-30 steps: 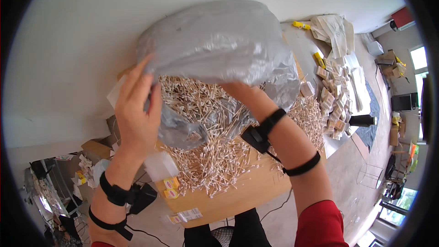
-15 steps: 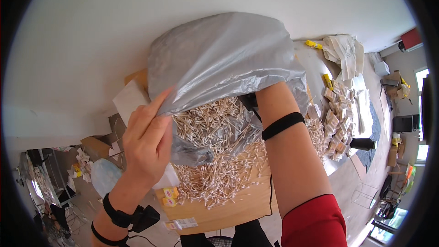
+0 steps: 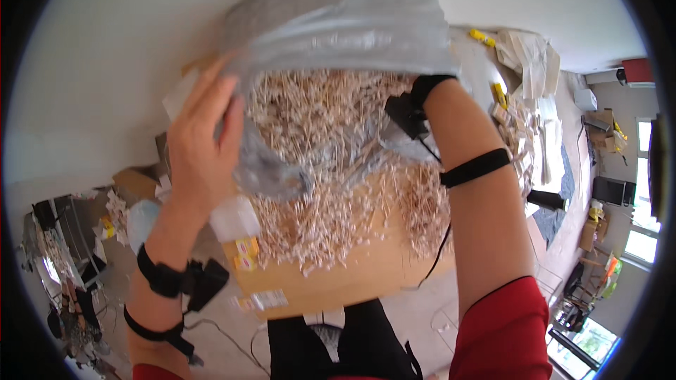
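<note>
Got a pale wall (image 3: 127,84) taking up the upper left of the frame, then a wooden table (image 3: 366,260) across the middle. On top of that, a big grey plastic bag (image 3: 345,14) at upper centre, mouth facing down the frame, crammed with cotton swabs. Loads more loose swabs (image 3: 303,225) lying on the tabletop just below the mouth. Over at the right, a pile of small boxes (image 3: 517,127).

Next, right forearm (image 3: 486,239), strapped twice in black, coming up from the lower right to the bag's mouth. Right hand hidden under the upper flap, so can't tell: clenched, loose, no clue. Left hand (image 3: 201,144) left of centre, at the bag's left edge: fingers stretched upward, thumb apart, tips blurred against the plastic (super smeary there), so can't tell pinching from touching.

Smallest bits: whitish box-like thing (image 3: 234,218) below that hand, with two yellow packets (image 3: 246,245) just beneath.
</note>
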`<state>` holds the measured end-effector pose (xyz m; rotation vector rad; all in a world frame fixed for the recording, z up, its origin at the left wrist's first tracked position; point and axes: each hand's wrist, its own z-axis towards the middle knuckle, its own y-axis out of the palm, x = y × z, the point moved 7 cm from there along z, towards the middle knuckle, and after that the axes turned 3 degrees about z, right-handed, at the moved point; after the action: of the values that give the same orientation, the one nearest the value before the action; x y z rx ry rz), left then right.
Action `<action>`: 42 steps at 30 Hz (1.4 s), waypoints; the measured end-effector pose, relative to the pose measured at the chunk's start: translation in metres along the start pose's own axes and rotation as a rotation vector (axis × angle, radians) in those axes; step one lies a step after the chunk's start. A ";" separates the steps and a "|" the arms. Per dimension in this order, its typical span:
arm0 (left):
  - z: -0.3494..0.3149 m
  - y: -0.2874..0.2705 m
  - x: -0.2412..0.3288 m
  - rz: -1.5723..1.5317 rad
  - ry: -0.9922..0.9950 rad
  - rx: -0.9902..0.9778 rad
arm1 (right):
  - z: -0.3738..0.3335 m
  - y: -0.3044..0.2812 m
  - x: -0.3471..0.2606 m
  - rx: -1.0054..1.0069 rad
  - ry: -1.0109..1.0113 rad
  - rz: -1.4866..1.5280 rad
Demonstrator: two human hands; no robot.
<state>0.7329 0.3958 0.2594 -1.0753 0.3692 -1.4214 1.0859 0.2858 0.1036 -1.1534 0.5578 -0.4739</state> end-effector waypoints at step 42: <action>-0.027 0.003 0.042 -0.155 0.307 -0.143 | -0.024 0.124 -0.153 -0.285 -0.126 0.143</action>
<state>0.7214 0.3470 0.2594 -1.0171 0.6264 -1.7254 0.9605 0.4043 0.0052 -1.3936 0.6064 -0.1999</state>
